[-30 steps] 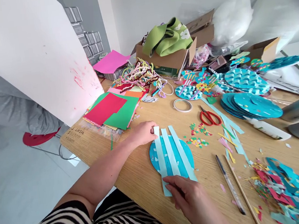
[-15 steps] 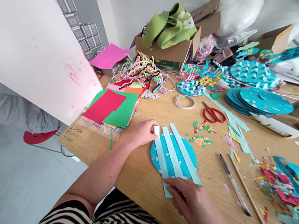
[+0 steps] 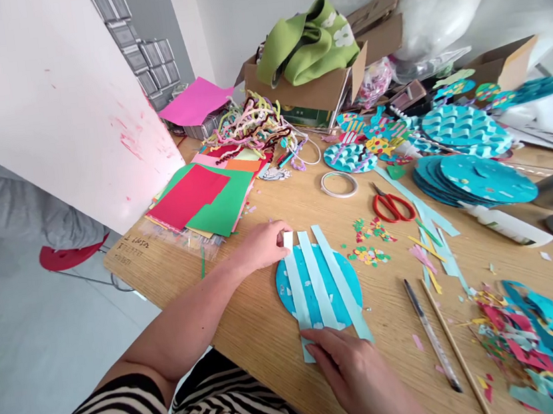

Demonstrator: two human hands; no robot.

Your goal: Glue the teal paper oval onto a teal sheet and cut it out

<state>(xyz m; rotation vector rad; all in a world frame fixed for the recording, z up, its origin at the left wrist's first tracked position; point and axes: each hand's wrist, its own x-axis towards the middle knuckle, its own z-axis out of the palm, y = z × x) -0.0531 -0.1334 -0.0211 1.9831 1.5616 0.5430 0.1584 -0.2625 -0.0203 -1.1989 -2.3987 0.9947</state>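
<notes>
A blue paper disc (image 3: 332, 270) lies on the table in front of me, with three pale blue paper strips running lengthwise across it. My left hand (image 3: 271, 242) pinches the far end of the leftmost paper strip (image 3: 295, 285), just past the disc's rim. At the near end of that same strip, my right hand (image 3: 349, 362) has its thumb and fingers closed on it. The middle strip (image 3: 317, 282) and the right strip (image 3: 338, 276) lie on the disc, their ends reaching past or near its edge.
Red-handled scissors (image 3: 393, 207), a tape roll (image 3: 339, 184) and confetti (image 3: 370, 254) lie beyond the disc. To the right are a pen (image 3: 431, 336), a wooden stick (image 3: 456, 349), a glue bottle (image 3: 508, 225) and stacked blue discs (image 3: 487, 179). Coloured paper (image 3: 189, 196) sits at left.
The whole view has shifted slightly. Both hands keep their places at the two ends of the left strip, which looks about the same on the disc.
</notes>
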